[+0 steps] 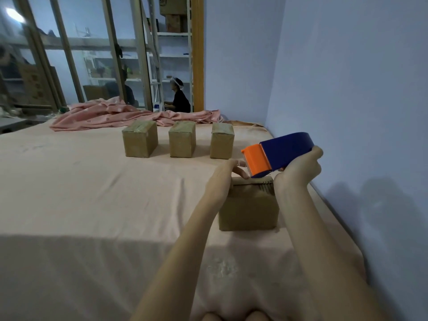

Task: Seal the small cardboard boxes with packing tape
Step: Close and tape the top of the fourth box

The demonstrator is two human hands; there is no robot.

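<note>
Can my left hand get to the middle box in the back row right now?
Probably yes. The left hand only rests on the near box, and bare bedsheet lies between it and the middle box; it looks a long stretch, though.

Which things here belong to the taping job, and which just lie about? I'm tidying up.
Job: near box, tape dispenser, left hand, right hand, three far boxes.
Lying about: pink blanket, bed sheet.
</note>
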